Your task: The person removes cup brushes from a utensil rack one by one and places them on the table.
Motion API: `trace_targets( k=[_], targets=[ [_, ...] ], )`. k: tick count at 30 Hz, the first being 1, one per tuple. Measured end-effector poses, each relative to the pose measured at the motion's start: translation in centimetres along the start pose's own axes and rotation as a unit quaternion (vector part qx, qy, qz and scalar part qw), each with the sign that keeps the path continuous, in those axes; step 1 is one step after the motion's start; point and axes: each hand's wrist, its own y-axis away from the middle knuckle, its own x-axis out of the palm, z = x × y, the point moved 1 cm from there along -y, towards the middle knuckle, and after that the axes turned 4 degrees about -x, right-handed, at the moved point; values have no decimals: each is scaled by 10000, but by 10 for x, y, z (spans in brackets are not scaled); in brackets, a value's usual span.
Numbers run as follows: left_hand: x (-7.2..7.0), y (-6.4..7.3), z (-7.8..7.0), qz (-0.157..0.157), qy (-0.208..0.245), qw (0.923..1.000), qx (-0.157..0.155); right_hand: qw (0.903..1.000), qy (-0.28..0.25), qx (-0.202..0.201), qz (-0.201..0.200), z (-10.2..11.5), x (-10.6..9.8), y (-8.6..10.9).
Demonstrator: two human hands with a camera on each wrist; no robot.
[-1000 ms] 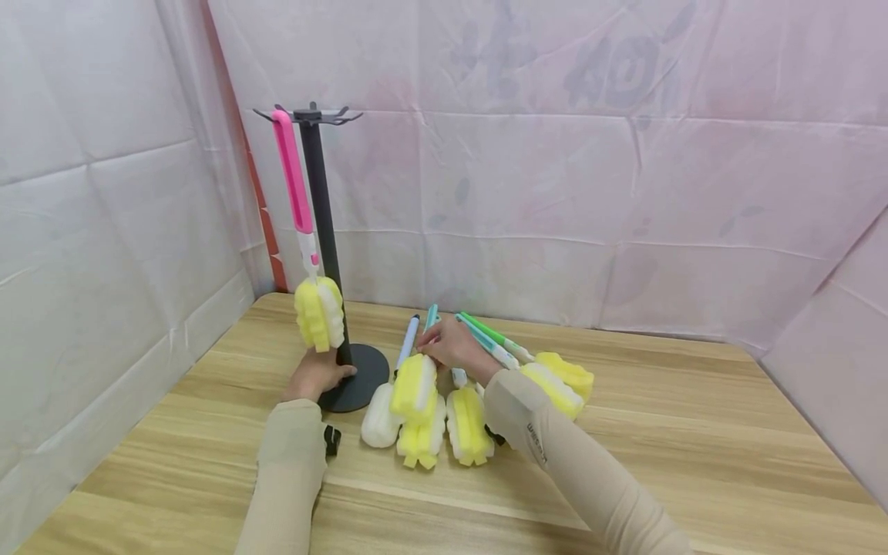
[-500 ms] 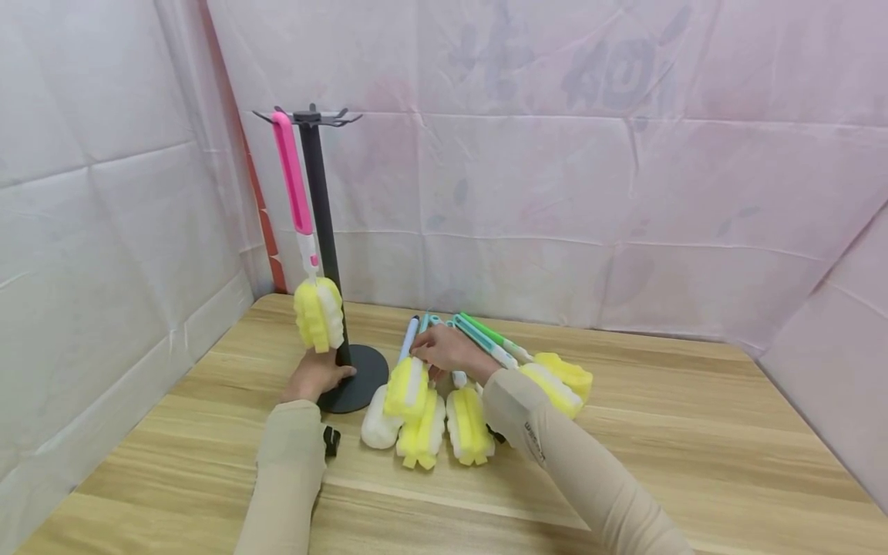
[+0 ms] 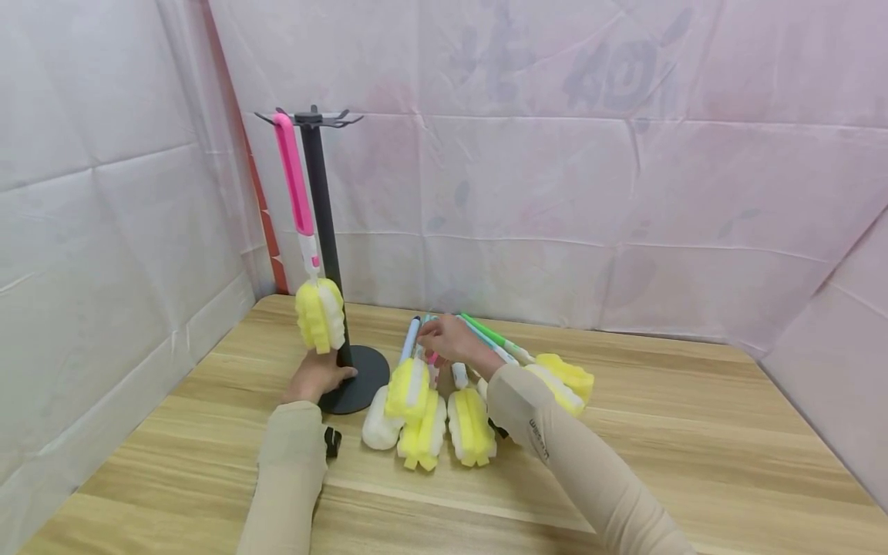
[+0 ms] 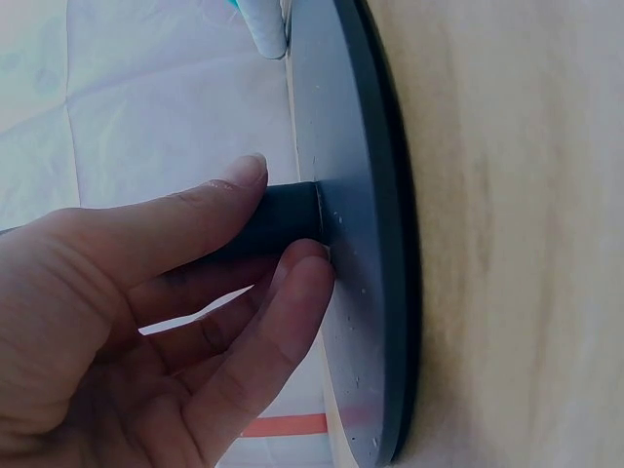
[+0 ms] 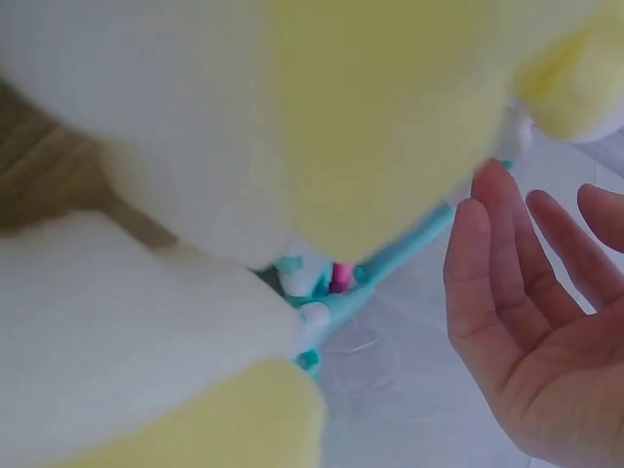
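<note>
My left hand [image 3: 315,378] grips the foot of the black stand [image 3: 324,223]; in the left wrist view, thumb and fingers [image 4: 258,341] curl round the pole just above the round base. From a hook at the top hangs a sponge bottle brush with a pink handle [image 3: 294,173]. My right hand [image 3: 451,341] is over a pile of bottle brushes, close above the handles. A yellow-and-white sponge head [image 3: 408,389] lies uppermost, below its fingers. In the right wrist view, those fingers [image 5: 473,263] are loosely bent, thumb apart, with a teal handle [image 5: 409,244] passing behind the fingertips.
A white sponge head [image 3: 381,420] lies at the pile's left, near the stand's base [image 3: 368,378]. At right are a green-handled brush [image 3: 492,331] and a yellow sponge head [image 3: 569,374]. Pale cloth walls [image 3: 527,193] surround the wooden table [image 3: 666,432].
The uppermost yellow-and-white sponge head has shifted slightly left. My right hand has moved a little over the handles, and a bit of pink now shows below its fingers. The left hand stays put.
</note>
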Motion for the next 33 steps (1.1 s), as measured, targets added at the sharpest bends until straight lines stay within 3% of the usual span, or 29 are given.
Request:
trace_targets(
  k=[11, 18, 26, 33],
  targets=[
    [-1, 1, -1, -50, -7, 10000, -3, 9976, -200, -201, -628, 15, -13, -2],
    [-1, 1, 0, -37, -6, 10000, -46, 9965, -165, -435, -691, 20, -15, 0],
    [0, 0, 0, -41, -8, 10000, -19, 9913, 562, -629, -1006, 26, -17, -2],
    [0, -1, -1, -85, -60, 9999, 32, 9888, 737, -785, -1035, 34, -19, -1]
  ],
)
